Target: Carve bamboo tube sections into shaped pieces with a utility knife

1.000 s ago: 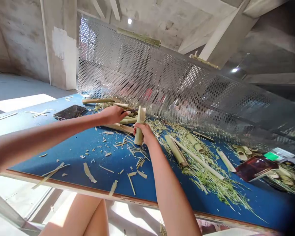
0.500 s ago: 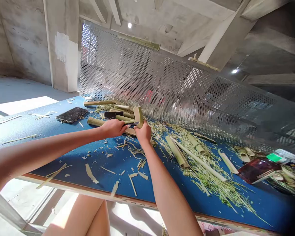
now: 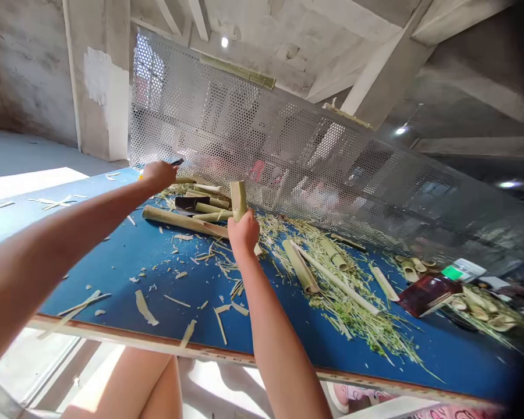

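My right hand [image 3: 243, 231] grips an upright bamboo tube [image 3: 239, 201] near the far side of the blue table. My left hand [image 3: 158, 176] is stretched out farther left, above the table's far edge, shut on a small dark-handled knife [image 3: 177, 162]. Just left of the tube lies a long bamboo section [image 3: 183, 222], below a heap of cut bamboo strips [image 3: 205, 201]. A dark piece [image 3: 187, 202] rests in that heap, but I cannot tell what it is.
Pale bamboo shavings [image 3: 144, 307] are scattered over the blue tabletop [image 3: 113, 262], and green shreds [image 3: 349, 308] lie to the right. Split bamboo, a red-brown packet [image 3: 428, 294] and bamboo rings [image 3: 484, 311] lie farther right. A perforated metal screen [image 3: 262, 128] stands behind.
My left hand has moved away from the tube, up and left, with the knife. The long bamboo section is now fully visible. My right hand still grips the tube.
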Motion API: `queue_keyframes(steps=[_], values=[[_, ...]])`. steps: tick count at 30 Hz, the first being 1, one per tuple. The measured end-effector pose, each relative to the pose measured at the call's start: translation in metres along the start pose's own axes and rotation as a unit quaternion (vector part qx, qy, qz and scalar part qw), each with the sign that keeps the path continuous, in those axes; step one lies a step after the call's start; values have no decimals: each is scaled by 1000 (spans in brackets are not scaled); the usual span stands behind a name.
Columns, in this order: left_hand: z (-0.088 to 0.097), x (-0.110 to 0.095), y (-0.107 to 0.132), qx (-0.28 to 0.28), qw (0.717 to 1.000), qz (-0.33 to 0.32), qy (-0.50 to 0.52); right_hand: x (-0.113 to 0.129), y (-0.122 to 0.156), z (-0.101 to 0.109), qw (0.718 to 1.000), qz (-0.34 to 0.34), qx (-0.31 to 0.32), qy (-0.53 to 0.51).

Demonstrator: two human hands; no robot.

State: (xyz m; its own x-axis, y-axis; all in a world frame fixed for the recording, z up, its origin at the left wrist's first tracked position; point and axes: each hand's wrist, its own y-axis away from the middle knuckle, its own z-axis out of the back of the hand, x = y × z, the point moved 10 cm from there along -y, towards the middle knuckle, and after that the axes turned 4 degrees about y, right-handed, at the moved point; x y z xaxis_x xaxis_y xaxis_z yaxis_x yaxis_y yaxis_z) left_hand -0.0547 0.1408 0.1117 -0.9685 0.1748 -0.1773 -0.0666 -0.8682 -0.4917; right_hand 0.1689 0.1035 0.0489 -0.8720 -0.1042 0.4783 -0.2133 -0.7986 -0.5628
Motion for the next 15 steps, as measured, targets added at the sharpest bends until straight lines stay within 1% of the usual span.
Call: queue_keyframes(steps=[1,2,3,4,6,9,11,13,15], values=[[9,13,-2,-16,999,30,-15,-1,-1,0,1000,-7,-1,-26],[15,21,-2,-25,998,43,-28,-2,-2,-4,998,-10,13,-60],[17,23,1,-29,998,46,-38,-5,-3,-9,995,-16,24,-94],[16,20,7,-29,998,38,-45,-8,-5,-13,993,-23,31,-114],[4,1,25,-16,999,2,-47,-14,-6,-21,988,-36,44,-146],[-23,-36,55,30,997,-64,-31,-20,-7,-31,981,-38,59,-182],[-40,-55,69,60,993,-99,-14,-23,-8,-36,975,-36,66,-207],[-50,-65,76,81,989,-122,4,-26,-9,-42,969,-37,75,-233],[-56,-70,77,99,985,-137,25,-29,-10,-47,962,-42,82,-258]])
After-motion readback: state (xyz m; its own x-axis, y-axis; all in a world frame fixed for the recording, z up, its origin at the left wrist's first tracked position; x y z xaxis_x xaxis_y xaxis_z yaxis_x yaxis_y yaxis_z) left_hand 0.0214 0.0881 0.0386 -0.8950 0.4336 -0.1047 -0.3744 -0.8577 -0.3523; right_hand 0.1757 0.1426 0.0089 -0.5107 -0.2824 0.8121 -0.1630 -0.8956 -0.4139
